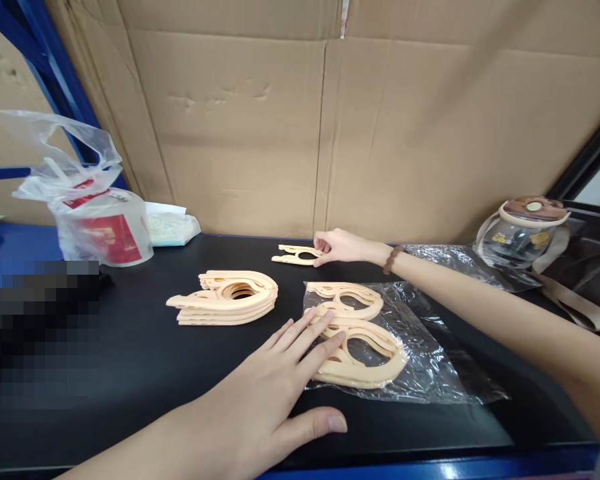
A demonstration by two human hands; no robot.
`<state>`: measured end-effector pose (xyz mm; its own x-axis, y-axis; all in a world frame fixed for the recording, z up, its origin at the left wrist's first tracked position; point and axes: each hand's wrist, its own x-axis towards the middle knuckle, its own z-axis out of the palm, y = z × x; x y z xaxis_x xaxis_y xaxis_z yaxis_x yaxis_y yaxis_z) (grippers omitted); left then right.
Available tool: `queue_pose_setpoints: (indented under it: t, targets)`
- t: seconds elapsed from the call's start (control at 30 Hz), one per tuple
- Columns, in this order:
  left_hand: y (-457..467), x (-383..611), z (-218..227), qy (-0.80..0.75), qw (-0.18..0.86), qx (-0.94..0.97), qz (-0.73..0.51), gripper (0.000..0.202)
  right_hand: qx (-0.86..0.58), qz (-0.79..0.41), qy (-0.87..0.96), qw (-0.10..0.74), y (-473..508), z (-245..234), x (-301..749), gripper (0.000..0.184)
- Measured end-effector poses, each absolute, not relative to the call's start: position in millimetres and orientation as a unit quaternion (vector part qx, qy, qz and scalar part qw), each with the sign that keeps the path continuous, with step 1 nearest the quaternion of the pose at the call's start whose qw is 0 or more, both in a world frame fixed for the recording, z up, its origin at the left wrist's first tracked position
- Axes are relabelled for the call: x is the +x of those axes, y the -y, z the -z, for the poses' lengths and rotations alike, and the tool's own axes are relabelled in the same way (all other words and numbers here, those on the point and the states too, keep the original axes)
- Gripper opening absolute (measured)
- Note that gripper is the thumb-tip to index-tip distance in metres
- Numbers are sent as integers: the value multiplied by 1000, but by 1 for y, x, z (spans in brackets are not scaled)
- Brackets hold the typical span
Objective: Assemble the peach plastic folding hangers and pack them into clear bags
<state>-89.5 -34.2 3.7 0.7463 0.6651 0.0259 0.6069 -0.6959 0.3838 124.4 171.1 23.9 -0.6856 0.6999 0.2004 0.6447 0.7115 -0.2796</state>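
My left hand (265,387) lies with its fingers stretched out over a clear plastic bag (430,363). Inside the bag are cream folding hangers (365,379), folded up and set in two groups, one behind the other; my fingertips cover their left ends. Farther back, my right hand (343,247) pinches the rounded end of another cream folding hanger (286,259), low at the back of the black tabletop. Left of the bag sits a neat stack of several folded hangers (225,313), which neither hand touches.
A tied plastic bag around a white and red tub (113,233) stands back left, beside a tissue pack (173,228). At the right are a clear strapped jar (517,237), more clear film (445,257) and a dark bag (580,267). Cardboard (230,133) walls the back.
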Motion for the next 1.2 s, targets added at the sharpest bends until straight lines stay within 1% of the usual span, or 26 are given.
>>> queue_pose_setpoints:
  t: [0.17,0.37,0.47,0.53,0.67,0.73,0.9,1.0,1.1,1.2]
  targets:
    - [36,-87,-7,-355,173,916,-70,66,-408,-95,891,173,-156,-27,180,39]
    - [37,-87,-9,-350,153,919,-94,66,-496,-97,823,260,-122,-31,251,40]
    - [36,-87,-11,-353,145,920,-87,67,-528,-117,785,303,-90,-35,281,42]
    - [35,-86,-13,-351,145,920,-92,68,-545,-114,768,318,-63,-37,297,43]
    - [31,-83,-10,-371,135,908,-138,68,-567,-112,741,341,-7,-36,324,40]
    - [28,-80,-8,-389,128,899,-157,66,-579,-119,730,342,17,-33,332,38]
    - [21,-71,-5,-391,123,899,-151,64,-599,-89,744,282,49,-25,334,30]
    - [18,-68,-4,-383,132,904,-139,65,-596,-113,750,264,50,-21,326,31]
    - [16,-68,-1,-377,147,904,-133,64,-572,-171,752,279,45,-14,319,30]
    - [15,-70,3,-379,151,899,-157,66,-549,-218,742,316,39,-8,312,32]
